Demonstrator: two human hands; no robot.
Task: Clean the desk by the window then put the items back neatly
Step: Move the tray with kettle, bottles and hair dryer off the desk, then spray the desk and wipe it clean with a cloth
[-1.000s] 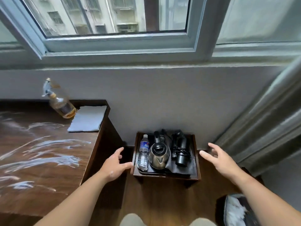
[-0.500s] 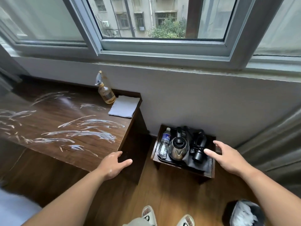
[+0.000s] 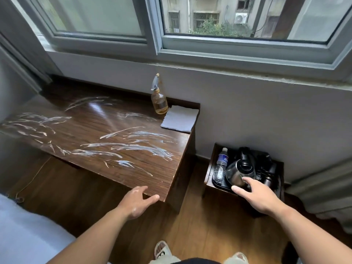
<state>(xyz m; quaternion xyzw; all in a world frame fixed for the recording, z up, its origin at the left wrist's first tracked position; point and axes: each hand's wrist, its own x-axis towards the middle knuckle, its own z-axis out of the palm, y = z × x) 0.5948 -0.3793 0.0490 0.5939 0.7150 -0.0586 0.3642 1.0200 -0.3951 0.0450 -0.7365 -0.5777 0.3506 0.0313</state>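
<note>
The dark wooden desk (image 3: 91, 149) under the window is smeared with white streaks. An amber spray bottle (image 3: 159, 98) stands at its back right corner beside a folded grey cloth (image 3: 180, 119). To the right, on the floor, a low wooden tray (image 3: 207, 180) holds a water bottle (image 3: 220, 164), a steel kettle (image 3: 239, 170) and a black hair dryer (image 3: 267, 168). My left hand (image 3: 137, 201) hovers open by the desk's front right corner. My right hand (image 3: 257, 197) is spread open above the tray's front edge, fingers near the kettle.
A window (image 3: 190, 25) with a grey frame runs along the wall behind the desk. Grey curtains (image 3: 323, 191) hang at the right. A pale bed edge (image 3: 22, 235) lies at the lower left. My sandalled feet (image 3: 162, 250) stand on the wooden floor.
The view has swung left and pulled back, showing more of the desk. My left hand moved from the tray's side to the desk corner. My right hand shifted over the tray's front.
</note>
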